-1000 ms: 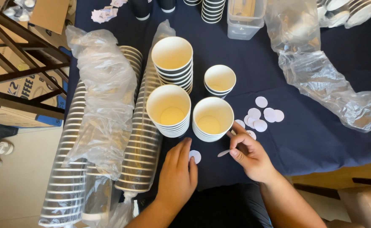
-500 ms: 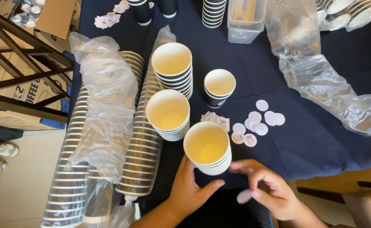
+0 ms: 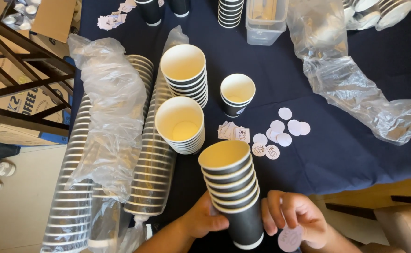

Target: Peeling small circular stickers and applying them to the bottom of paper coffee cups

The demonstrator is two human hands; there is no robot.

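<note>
My left hand (image 3: pixel 205 219) grips a short stack of black paper cups (image 3: pixel 233 192) with cream insides, lifted off the table near its front edge and tilted toward me. My right hand (image 3: pixel 293 215) is beside the stack's lower end, fingers curled, pinching a round white sticker (image 3: pixel 289 239). More round stickers (image 3: pixel 280 133) and small square backings (image 3: pixel 233 132) lie on the dark blue tablecloth (image 3: pixel 336 154) just beyond the stack.
Two cup stacks (image 3: pixel 182 124) (image 3: pixel 185 72) and a small cup pair (image 3: pixel 237 93) stand mid-table. Long sleeves of cups in clear plastic (image 3: pixel 107 154) lie at the left. Crumpled plastic wrap (image 3: pixel 355 89) is at the right, a clear tub (image 3: pixel 266 18) at the back.
The front-right cup stack has been lifted off the table and pulled toward me by my left hand. My right hand left the sticker pile and now holds one sticker beside the stack.
</note>
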